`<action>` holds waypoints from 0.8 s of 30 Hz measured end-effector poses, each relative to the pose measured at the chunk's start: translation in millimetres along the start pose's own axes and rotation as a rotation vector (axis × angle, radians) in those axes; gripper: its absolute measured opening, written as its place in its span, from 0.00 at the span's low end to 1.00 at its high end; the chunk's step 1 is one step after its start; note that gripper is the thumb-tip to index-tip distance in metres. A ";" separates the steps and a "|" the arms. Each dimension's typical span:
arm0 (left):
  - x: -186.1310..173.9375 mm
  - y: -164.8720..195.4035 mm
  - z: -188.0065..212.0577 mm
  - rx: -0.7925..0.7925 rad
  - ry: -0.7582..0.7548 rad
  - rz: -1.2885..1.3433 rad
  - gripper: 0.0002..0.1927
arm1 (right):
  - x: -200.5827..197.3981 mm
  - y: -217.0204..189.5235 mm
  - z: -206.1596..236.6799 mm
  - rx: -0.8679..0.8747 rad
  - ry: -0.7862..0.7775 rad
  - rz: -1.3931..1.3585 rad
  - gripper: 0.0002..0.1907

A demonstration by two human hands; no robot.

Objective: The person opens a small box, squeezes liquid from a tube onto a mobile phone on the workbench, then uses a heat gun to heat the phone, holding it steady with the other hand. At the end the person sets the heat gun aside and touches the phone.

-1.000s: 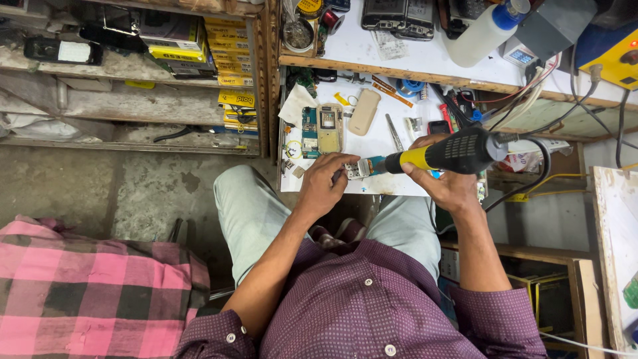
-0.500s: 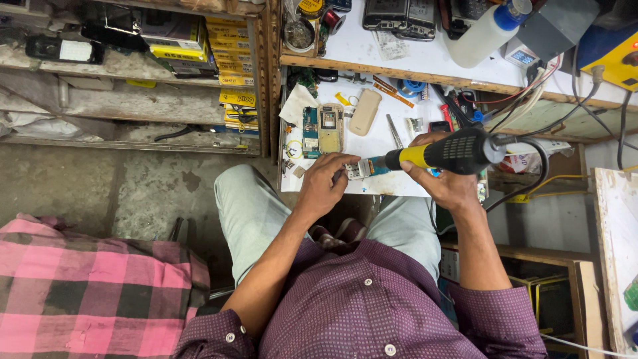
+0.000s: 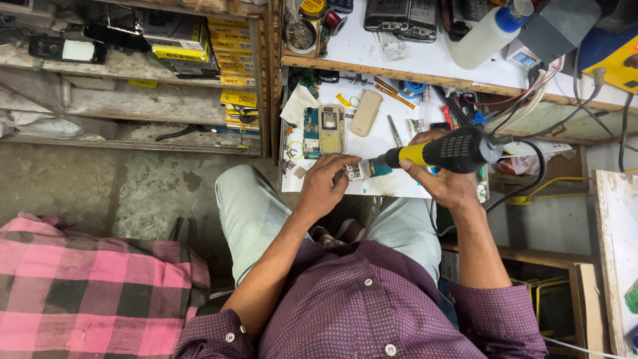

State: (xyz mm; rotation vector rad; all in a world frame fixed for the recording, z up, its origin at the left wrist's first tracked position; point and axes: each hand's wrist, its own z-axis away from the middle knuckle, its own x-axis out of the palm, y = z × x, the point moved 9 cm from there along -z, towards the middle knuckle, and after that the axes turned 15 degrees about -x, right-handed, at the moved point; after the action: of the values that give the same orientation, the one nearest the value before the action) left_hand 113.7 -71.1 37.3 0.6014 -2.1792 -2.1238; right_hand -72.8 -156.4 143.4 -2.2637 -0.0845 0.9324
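My right hand [image 3: 446,183] grips the black-and-yellow hot-air tool [image 3: 442,151] at frame centre; my left hand [image 3: 323,187] pinches a small circuit board [image 3: 359,171], partly hidden under fingers.

Right hand [image 3: 446,186] grips hot-air tool [image 3: 446,150] — left hand [image 3: 323,183] steadies circuit board [image 3: 359,170].
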 end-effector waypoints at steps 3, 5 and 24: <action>-0.3 -0.5 -0.1 -0.010 -0.006 0.008 0.20 | 0.1 0.1 -0.4 0.007 0.011 -0.013 0.17; -0.4 -0.2 -0.4 -0.011 -0.008 0.011 0.20 | 0.2 0.4 -0.1 0.020 0.006 -0.012 0.17; 19.0 -4.6 -7.9 -0.095 -0.006 -0.127 0.28 | -19.7 1.8 12.5 -0.021 0.036 -0.003 0.16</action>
State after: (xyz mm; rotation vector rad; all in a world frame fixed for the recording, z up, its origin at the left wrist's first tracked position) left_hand 99.6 -84.3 28.8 0.7460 -2.0816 -2.2784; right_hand -95.8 -156.7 147.8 -2.2980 -0.0825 0.8927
